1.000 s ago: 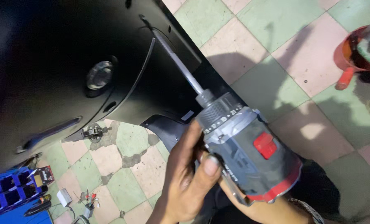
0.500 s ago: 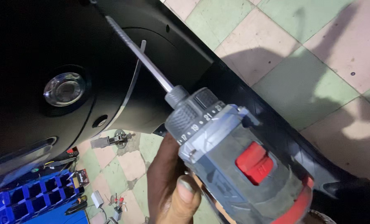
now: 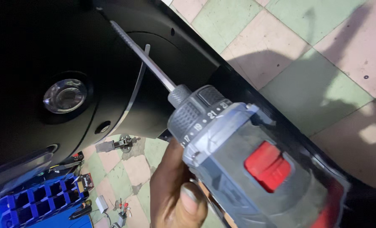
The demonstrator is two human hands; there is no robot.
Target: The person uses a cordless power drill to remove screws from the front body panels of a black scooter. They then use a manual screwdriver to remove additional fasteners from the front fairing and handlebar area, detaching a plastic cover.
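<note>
Centrally, one hand, side indeterminate, has fingers wrapped beneath the grey cordless drill; the other hand is unseen. Its long bit lies against the black body panel. Below: a blue compartment tray, loose parts on the tiled floor.
</note>
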